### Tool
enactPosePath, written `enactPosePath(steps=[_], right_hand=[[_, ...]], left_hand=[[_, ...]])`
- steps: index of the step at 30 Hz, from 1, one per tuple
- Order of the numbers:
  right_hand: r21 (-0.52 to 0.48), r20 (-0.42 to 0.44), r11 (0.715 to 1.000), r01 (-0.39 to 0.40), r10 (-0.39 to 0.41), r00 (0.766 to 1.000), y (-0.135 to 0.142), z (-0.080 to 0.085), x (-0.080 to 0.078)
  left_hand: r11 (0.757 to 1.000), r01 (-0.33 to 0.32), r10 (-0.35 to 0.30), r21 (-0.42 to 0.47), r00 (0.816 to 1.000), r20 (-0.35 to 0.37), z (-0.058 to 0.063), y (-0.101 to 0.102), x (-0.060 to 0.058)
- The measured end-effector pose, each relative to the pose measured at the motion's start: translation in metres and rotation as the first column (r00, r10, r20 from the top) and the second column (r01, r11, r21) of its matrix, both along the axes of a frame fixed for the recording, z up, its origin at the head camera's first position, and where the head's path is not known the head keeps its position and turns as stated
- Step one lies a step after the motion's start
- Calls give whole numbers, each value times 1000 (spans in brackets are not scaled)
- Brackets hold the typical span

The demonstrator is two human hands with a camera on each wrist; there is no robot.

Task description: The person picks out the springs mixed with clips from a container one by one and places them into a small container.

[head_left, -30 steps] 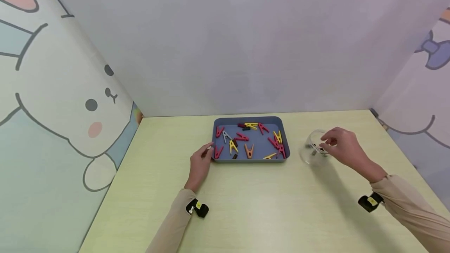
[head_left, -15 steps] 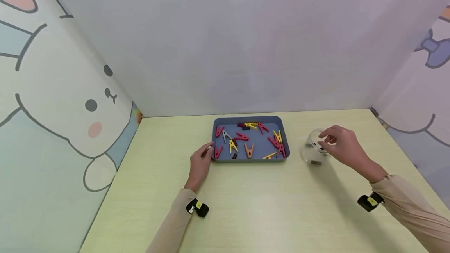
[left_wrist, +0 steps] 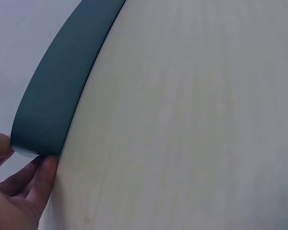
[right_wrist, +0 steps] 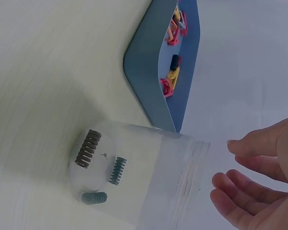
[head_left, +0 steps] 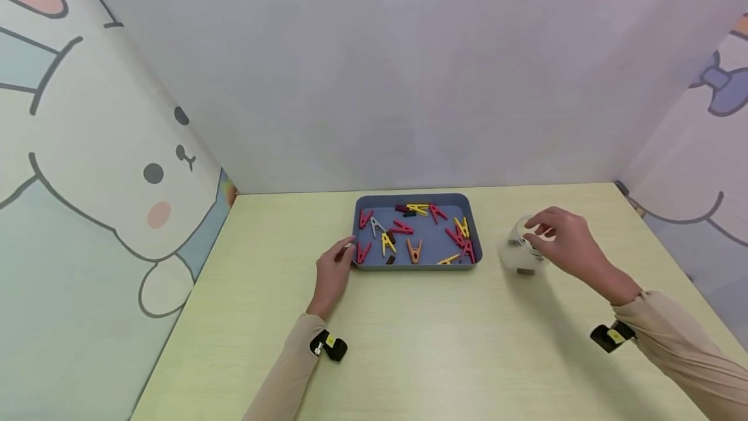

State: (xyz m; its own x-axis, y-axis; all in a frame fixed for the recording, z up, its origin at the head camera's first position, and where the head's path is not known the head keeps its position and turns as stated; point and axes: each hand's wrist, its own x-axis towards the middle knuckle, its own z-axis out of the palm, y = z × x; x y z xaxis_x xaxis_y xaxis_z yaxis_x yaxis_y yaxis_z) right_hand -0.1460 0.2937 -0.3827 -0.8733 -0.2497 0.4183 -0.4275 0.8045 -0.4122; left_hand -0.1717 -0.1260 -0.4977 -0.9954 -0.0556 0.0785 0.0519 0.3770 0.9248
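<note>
My left hand (head_left: 331,279) holds the near left corner of a blue-grey tray (head_left: 413,269), thumb and fingers at its rim and lower edge. Plastic clothespins in red, yellow, orange and grey lie in the tray, with a few small dark coil springs (head_left: 390,260) among them. To the tray's right stands a clear jar (right_wrist: 149,167) without a lid. At its bottom are a brown coil spring (right_wrist: 88,148) and two dark green ones (right_wrist: 117,170). Just above the jar's mouth, my right hand (head_left: 563,239) has its fingers bent and apart, with nothing between them.
The pale wooden table (head_left: 432,343) meets a plain wall (head_left: 397,83) behind the tray. Side walls with cartoon animals (head_left: 117,148) flank the table. Each wrist wears a small black camera (head_left: 328,345).
The brown spring has dropped to the bottom of the jar. My right hand has risen slightly and shifted left over the mouth. My left hand has stayed at the tray.
</note>
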Motion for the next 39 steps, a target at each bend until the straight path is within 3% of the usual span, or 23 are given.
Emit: enactPosePath(steps=[39], right_hand=[[-44,42,997,-67,68,997,-42,6,-17]], left_hand=[[1000,12,-12,22,1000,-19,-1,-1,-2]])
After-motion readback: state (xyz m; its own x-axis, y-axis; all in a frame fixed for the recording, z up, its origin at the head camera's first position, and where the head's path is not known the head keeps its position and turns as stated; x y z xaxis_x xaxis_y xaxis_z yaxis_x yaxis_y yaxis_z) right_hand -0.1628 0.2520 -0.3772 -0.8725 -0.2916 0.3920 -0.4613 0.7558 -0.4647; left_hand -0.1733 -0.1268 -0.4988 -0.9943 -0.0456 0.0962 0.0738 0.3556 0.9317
